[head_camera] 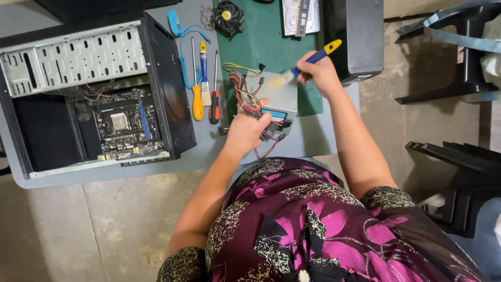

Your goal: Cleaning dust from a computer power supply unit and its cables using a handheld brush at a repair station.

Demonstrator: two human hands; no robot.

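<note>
Head view: left hand (245,130) gripped the grey power supply (274,96) and its wire bundle (250,104), right of the open computer case (88,94). Right hand (321,73) clasped a blue-yellow brush (308,62), bristles on the supply's top.

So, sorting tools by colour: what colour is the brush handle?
Blue with a yellow end, on the brush in the right hand, head view.

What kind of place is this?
Likely an informal computer repair bench: an opened PC case with its motherboard exposed, screwdrivers on the table, and a power supply being brushed.
</note>
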